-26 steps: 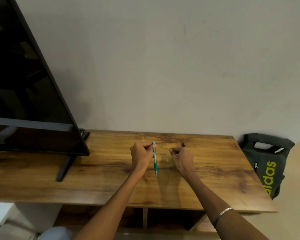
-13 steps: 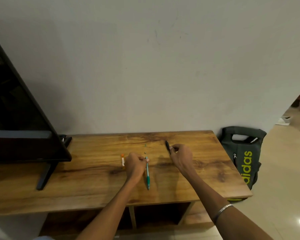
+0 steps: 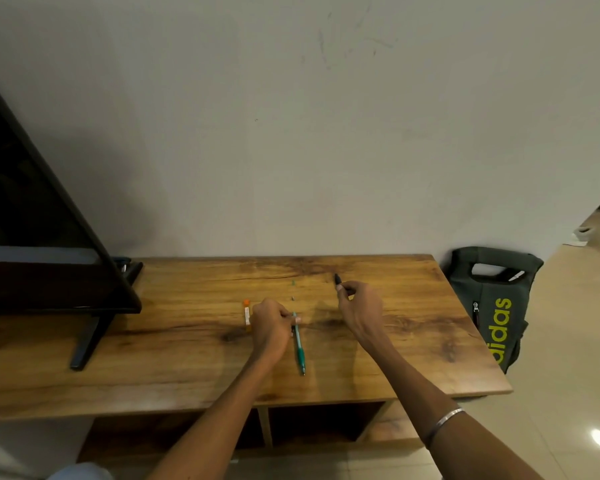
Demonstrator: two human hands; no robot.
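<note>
At the far left, a dark television [image 3: 32, 220] stands on the wooden surface [image 3: 187, 375]. It is carried by a black foot [image 3: 90, 337] which runs toward 7 o'clock.

Near the middle of the surface a small orange-capped tube [image 3: 246, 311] lies flat, with the cap pointing to 12 o'clock. It is just at the 9 o'clock side of your left hand [image 3: 271, 323]. If the hand touches it, I cannot tell.

The grip of your left hand is clamped on the green pen [image 3: 298, 344]. Thumb and fingers pinch its far end, and the body of the pen runs out of the hand toward 6 o'clock, over the middle of the surface. At 12 o'clock from this pen a dark speck [image 3: 292, 298] lies on the wood, and a little farther a green bit [image 3: 293, 282].

Your right hand [image 3: 361, 310] is at about 2 o'clock from the left one, and the two are apart. Its grip is closed on a small black piece [image 3: 336, 279], pinched at the fingertips, which sticks out toward 11 o'clock. On the right forearm you wear a metal bangle [image 3: 444, 422].

At the far right a dark bag [image 3: 492, 306] with yellow-green letters stands on the floor [image 3: 568, 375], against the wall and just beside the right end of the surface.
</note>
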